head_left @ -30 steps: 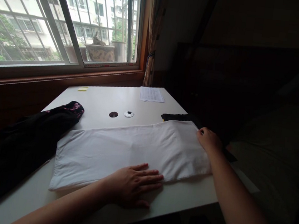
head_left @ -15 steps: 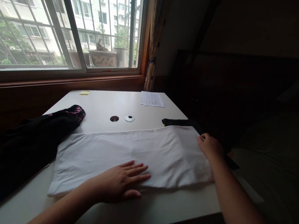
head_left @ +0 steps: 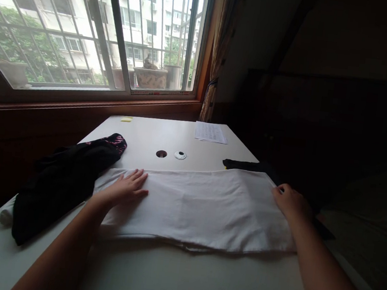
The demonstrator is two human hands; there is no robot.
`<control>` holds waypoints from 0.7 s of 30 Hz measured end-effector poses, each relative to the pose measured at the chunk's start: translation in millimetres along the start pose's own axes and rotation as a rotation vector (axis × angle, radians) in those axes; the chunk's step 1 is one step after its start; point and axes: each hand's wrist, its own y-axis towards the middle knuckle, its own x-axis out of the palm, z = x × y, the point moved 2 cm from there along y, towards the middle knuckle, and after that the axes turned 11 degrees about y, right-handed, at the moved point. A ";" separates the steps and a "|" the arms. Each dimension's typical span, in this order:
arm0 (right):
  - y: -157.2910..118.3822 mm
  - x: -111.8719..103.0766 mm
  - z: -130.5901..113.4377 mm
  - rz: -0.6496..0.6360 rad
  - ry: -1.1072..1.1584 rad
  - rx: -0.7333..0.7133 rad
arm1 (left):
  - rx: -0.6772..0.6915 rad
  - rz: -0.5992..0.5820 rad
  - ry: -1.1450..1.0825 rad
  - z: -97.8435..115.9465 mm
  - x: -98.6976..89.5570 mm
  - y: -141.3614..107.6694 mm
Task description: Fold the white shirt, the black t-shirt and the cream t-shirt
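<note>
- White cloth (head_left: 200,206): folded into a long band, lies flat across the near half of the table (head_left: 150,275), front edge just short of the table's near edge.
- Left hand (head_left: 123,189): fingers spread, palm flat on the cloth's far-left part. Grip apart, pressing, nothing clamped.
- Right hand (head_left: 290,203): at the cloth's far-right corner, touching it. Fingers curled; cannot tell whether the grip pinches the fabric or only rests on it.
- Black garment (head_left: 63,181) with pink print: heaped at the left, its edge touching or overlapping the cloth's left end.
- Dark strip (head_left: 247,166): just behind the cloth's right end, partly tucked under it by the look.
- Also on the table, well behind: round hole (head_left: 161,153), small round cap (head_left: 180,155), printed sheet (head_left: 211,132), yellow note (head_left: 126,119).
- Risks, my read:
  - Layers at the front edge look slightly offset; a one-sided pull could skew them further.
  - Flat palm only holds by friction; smooth tabletop, so the cloth may slide instead of smoothing.
  - Black garment could snag or drag with the left end.
  - Right end sits near the table's right edge; a slip there drops it off.
</note>
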 end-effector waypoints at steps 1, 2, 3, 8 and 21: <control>0.2 -0.5 -0.2 -0.004 -0.001 0.001 | -0.012 0.007 -0.008 -7.1 0.6 -3.2; 0.2 -1.1 -0.5 -0.008 -0.002 0.004 | -0.024 0.027 -0.014 -13.4 2.3 -6.4; 0.1 -1.8 -1.0 -0.012 -0.004 0.009 | -0.036 0.060 -0.017 -18.7 5.0 -9.4; -3.7 -4.9 -5.4 -0.010 -0.028 0.054 | -0.023 0.258 0.028 -30.5 23.5 -23.8; 1.7 -36.7 5.6 -0.051 0.066 -0.051 | 0.015 0.309 0.015 -34.0 26.8 -35.4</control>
